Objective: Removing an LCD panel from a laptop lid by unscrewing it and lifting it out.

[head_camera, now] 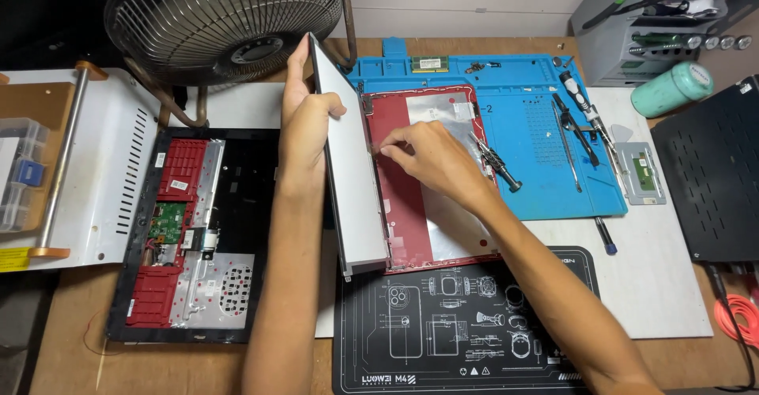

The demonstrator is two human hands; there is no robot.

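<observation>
While both forearms reach in from the bottom edge, the nearest thing under them is 1 black work mat (443,340) printed with white phone-part outlines. To its left lies 1 opened laptop base (194,233), black-framed, with red inner panels, a green circuit board and silver shielding showing.

Past the mat, the left hand (304,122) grips 1 thin display panel (345,170) by its far end, thumb on the pale grey face and fingers wrapped behind, holding it tilted up on its long edge. Its lower edge sits along the left side of 1 red laptop lid (403,205), which lies flat, lined with silver foil. The right hand (427,158) rests on that lid just beside the panel, fingers curled and fingertips pinched together at the panel's edge; whether they hold a cable or tab is too small to tell.

Under the lid's far half is 1 blue repair mat (538,126). On it lie 1 black screwdriver (496,162) close to the right hand, about 3 more slim tools (581,118) to the right, and 1 green memory module (429,64) at the far rim. Farther off stand 1 wire-caged fan (225,15) and 1 mint-green canister (672,88).
</observation>
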